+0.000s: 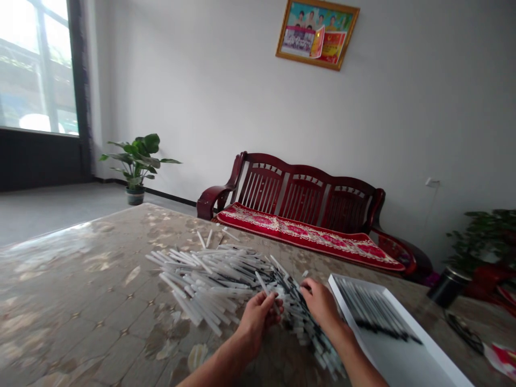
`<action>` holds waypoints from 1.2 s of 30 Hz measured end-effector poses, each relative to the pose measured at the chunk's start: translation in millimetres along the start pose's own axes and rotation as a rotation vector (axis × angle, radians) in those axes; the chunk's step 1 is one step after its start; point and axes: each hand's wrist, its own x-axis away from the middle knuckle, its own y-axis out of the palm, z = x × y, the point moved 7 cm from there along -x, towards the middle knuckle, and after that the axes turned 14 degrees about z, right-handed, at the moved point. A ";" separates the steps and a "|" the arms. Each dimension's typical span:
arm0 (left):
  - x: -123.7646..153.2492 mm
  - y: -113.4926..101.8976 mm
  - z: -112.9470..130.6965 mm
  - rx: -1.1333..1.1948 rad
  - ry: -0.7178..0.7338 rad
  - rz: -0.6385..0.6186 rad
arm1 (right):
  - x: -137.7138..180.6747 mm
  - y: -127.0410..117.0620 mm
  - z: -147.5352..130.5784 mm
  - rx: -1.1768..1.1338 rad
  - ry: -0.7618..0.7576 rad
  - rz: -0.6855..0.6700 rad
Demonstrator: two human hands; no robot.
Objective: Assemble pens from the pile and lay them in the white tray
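My left hand (260,317) is closed round a whitish pen barrel (262,282), which points up and away from the fingers. My right hand (320,303) has its fingers pinched together over the right side of the pile; what they hold, if anything, is too small to make out. A heap of translucent white pen barrels (205,269) lies left of and beyond my left hand. Between and below my hands are darker pen pieces (318,341), blurred and partly covered by my right arm.
A white tray (437,363) to the right holds a row of assembled-looking pens (379,309) with dark ends. A black canister (448,286) and a dark cable (463,330) lie beyond it. Behind the patterned table (100,301) stands a red wooden bench (302,193).
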 end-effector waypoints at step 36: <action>0.6 -10.2 15.9 0.244 0.070 0.184 | 50.5 -17.9 -29.6 -0.229 -0.206 0.272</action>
